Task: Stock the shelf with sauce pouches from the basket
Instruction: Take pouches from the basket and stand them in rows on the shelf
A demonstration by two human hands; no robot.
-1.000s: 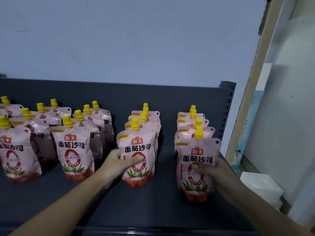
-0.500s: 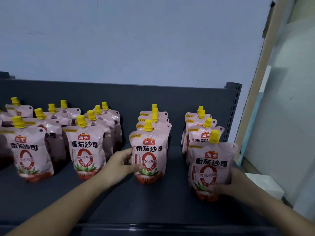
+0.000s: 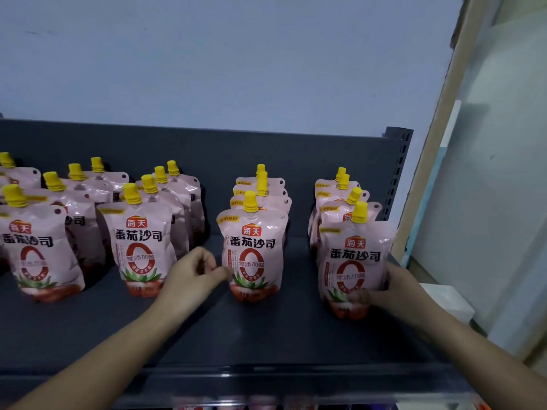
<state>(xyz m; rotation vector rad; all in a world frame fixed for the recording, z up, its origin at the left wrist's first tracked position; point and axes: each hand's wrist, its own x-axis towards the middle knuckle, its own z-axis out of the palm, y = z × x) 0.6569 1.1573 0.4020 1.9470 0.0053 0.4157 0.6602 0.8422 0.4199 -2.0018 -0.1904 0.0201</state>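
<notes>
Head view: the right hand (image 3: pixel 396 291) grips the front right pouch (image 3: pixel 355 255) low down on the shelf (image 3: pixel 266 335). The left hand (image 3: pixel 192 276) has loose, curled fingers holding nothing, right next to the middle pouch (image 3: pixel 251 250). A bump there could tip that soft pouch back into its row. Letting go too fast could make the right one flop forward.

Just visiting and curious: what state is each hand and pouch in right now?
Middle front pouch, upright, capped.
Right front pouch, upright, capped, held.
Left rows of pouches, upright, capped.
Left hand, loosely curled, thumb tip touching middle front pouch, gripping nothing.
Right hand, gripping right front pouch's lower part.
</notes>
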